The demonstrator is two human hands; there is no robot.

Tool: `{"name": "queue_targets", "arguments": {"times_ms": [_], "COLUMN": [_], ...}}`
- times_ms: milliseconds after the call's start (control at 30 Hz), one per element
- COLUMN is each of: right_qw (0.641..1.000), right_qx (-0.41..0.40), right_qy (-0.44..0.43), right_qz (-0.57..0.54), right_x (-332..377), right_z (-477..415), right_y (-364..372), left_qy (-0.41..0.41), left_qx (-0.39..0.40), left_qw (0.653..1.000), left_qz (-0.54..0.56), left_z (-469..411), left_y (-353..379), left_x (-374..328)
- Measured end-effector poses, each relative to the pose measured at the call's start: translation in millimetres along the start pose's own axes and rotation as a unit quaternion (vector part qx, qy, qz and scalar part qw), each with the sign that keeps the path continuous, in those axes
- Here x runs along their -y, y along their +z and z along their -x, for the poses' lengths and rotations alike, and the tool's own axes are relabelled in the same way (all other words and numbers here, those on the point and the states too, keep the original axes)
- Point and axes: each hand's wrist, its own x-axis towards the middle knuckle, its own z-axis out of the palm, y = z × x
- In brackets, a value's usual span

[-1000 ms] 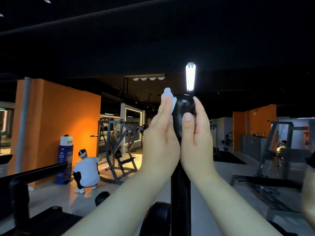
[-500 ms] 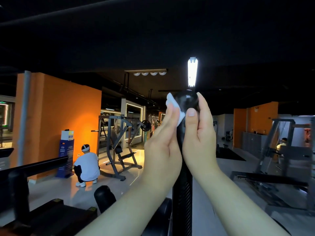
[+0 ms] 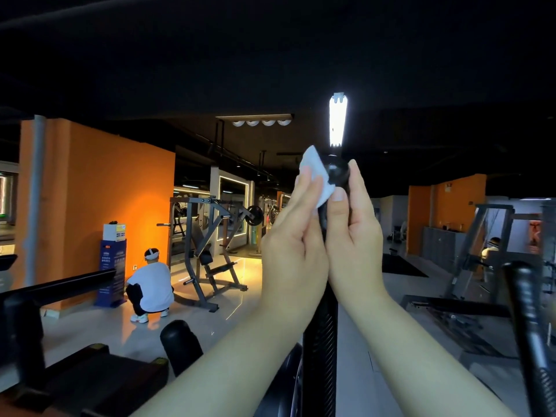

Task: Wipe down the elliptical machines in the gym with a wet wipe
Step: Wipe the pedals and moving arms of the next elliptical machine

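The elliptical's black upright handle (image 3: pixel 321 341) rises through the middle of the view and ends in a rounded knob (image 3: pixel 339 173). A white wet wipe (image 3: pixel 316 174) lies against the left side of that knob. My left hand (image 3: pixel 293 245) holds the wipe against the handle, its fingertips over the wipe's lower part. My right hand (image 3: pixel 355 236) grips the handle from the right, with its thumb on the front just below the knob and its fingers up the far side. The handle's middle section is hidden between both hands.
A second black handle (image 3: pixel 526 314) stands at the right edge and a black rounded grip (image 3: pixel 180 341) at lower left. A person in a white shirt (image 3: pixel 152 285) crouches by an orange wall, next to a weight machine (image 3: pixel 210 251). More machines (image 3: pixel 469 275) stand on the right.
Both hands stay at the handle's top. My left hand has slid slightly down, so more of the white wipe shows above its fingertips.
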Motion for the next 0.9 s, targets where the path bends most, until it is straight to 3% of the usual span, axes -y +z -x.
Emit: {"name": "queue_targets", "arguments": {"times_ms": [333, 900], "right_qw": [1.000, 1.000], "right_qx": [0.026, 0.019], "right_qy": [0.005, 0.019], "right_qz": [0.004, 0.012], "right_x": [-7, 4], "right_z": [2, 6], "right_y": [-2, 3], "left_qy": [-0.058, -0.042], "left_qx": [-0.021, 0.026], "left_qw": [0.998, 0.998], "left_qz": [0.018, -0.024], "left_z": [9, 23], "left_y": [6, -5], "left_x": [8, 9]}}
